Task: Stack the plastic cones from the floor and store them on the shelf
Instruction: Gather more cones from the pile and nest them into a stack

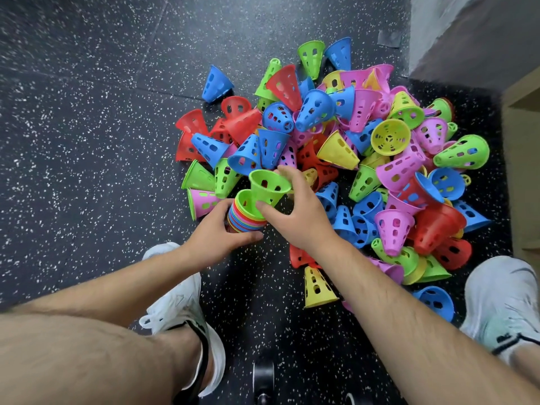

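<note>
Right hand (298,213): fingers (287,173) and thumb pinch a green cone (268,185), which is tilted with its narrow end at the stack (244,219) mouth. Left hand (214,229): fingers curled round the stack. Loose cone pile (365,141) on the floor (87,141), just beyond and to the right.

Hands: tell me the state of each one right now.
Left hand: closed, gripping the stack of cones.
Right hand: closed, pinching a green cone at the top of that stack.
</note>
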`<state>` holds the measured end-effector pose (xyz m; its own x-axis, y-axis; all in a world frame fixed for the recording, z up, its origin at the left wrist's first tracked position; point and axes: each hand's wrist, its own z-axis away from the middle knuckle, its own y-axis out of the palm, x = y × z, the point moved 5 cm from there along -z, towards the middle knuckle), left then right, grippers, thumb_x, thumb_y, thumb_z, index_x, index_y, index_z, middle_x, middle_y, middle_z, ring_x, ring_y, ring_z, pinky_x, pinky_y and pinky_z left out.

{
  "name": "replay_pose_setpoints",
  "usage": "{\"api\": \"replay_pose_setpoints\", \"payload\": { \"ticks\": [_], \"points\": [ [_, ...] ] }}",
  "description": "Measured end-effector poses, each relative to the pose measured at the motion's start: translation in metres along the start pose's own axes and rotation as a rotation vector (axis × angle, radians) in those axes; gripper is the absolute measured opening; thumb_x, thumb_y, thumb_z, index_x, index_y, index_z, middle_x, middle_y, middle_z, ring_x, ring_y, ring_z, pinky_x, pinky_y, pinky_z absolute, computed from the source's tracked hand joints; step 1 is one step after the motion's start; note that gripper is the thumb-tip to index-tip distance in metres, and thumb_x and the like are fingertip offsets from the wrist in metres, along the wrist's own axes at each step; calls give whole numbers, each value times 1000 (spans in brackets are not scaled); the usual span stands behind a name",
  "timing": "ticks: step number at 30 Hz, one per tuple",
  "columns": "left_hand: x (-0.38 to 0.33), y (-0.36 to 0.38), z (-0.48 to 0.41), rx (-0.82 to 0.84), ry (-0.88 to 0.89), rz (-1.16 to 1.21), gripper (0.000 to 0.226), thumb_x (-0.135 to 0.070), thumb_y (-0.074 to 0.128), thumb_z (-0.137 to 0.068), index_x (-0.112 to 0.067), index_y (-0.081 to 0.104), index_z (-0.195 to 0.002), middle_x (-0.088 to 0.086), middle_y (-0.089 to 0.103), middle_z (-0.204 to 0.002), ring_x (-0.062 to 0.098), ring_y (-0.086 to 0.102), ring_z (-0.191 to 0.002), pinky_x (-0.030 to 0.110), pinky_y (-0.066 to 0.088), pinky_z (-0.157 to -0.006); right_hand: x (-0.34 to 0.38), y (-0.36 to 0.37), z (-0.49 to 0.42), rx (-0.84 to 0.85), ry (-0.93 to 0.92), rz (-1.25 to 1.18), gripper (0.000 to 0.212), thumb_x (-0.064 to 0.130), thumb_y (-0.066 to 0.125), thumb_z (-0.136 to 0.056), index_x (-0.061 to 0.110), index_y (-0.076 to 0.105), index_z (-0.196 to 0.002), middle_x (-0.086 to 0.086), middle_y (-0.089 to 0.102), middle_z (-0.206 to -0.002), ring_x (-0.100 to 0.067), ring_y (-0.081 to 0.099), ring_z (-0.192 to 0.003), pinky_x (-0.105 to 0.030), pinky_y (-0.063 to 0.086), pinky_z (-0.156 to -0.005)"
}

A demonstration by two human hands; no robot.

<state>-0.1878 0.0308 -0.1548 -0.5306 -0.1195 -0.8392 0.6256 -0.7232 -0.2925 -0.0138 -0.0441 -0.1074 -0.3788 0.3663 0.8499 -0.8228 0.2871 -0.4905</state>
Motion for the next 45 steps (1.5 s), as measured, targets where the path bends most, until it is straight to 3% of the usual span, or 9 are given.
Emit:
{"api": "replay_pose_setpoints", "payload": {
  "ticks": [3, 6, 11, 16, 20, 29, 35, 40, 45],
  "points": [
    [-5, 2, -3, 4, 16, 15, 74, -41, 95, -61, -26, 58, -123, -5, 73, -114, 4, 71, -98, 20, 54, -85, -9, 9, 4, 146, -19, 138, 91, 71, 66, -75, 34, 32, -151, 18, 49, -142, -3, 37, -136, -33, 32, -116],
    [-9, 5, -7, 1, 23, 5, 71, -37, 96, -64, -26, 58, -123, -6, 73, -113, 3, 71, -98, 21, 55, -87, -18, 10, 6, 185, 1, 171, 89, 80, 49, -81, 33, 30, -154, 13, 44, -150, -5, 33, -141, -39, 31, -118],
    [-14, 12, -17, 30, 40, -34, 67, -28, 96, -68, -23, 57, -123, -8, 72, -109, 1, 70, -95, 18, 54, -87, -24, -11, -6, -76, -25, 277, 52, 52, 39, -100, 21, 55, -139, 4, 40, -155, -13, 28, -146, -44, 26, -120],
    [-13, 16, -23, 52, 22, -45, 68, -33, 96, -66, -27, 58, -121, -8, 73, -108, 4, 71, -96, 24, 55, -89, -45, -16, -18, 14, 63, 536, 43, 41, 41, -100, 19, 64, -129, 2, 33, -160, -21, 14, -150, -46, 11, -121],
    [-14, 18, -25, 60, 11, -42, 66, -31, 96, -67, -26, 57, -121, -8, 74, -106, 3, 71, -93, 19, 53, -84, -43, -16, -19, -20, -17, 600, 41, 37, 49, -98, 15, 62, -130, 4, 43, -153, -24, 21, -147, -46, 13, -120],
    [-12, 15, -25, 48, 15, -27, 67, -32, 96, -66, -27, 58, -122, -8, 74, -107, 5, 71, -97, 18, 53, -86, -35, -39, -25, -282, -37, 331, 63, 54, 71, -79, 8, 62, -121, -4, 58, -123, -24, 53, -118, -41, 43, -102],
    [-8, 7, -20, 35, 18, -20, 69, -35, 97, -65, -27, 58, -122, -6, 73, -110, 8, 71, -99, 27, 55, -92, -12, -51, -21, -404, -45, 154, 62, 48, 80, -78, 9, 61, -122, 0, 60, -116, -17, 56, -111, -32, 46, -99],
    [-3, -2, -14, 17, 11, 16, 82, -55, 94, -53, -30, 58, -122, -5, 74, -112, 11, 72, -103, 38, 56, -99, 15, -41, -26, -344, 9, -28, 68, 51, 78, -79, 15, 59, -133, 3, 65, -122, -7, 58, -111, -24, 47, -98],
    [-1, -14, -4, -5, 12, 65, 72, -36, 97, -63, -26, 58, -122, -4, 75, -112, 12, 72, -104, 36, 56, -99, 30, -6, -26, -151, -7, -34, 57, 61, 72, -79, 21, 67, -119, 8, 70, -108, -7, 64, -100, -37, 52, -91]
  ]
}}
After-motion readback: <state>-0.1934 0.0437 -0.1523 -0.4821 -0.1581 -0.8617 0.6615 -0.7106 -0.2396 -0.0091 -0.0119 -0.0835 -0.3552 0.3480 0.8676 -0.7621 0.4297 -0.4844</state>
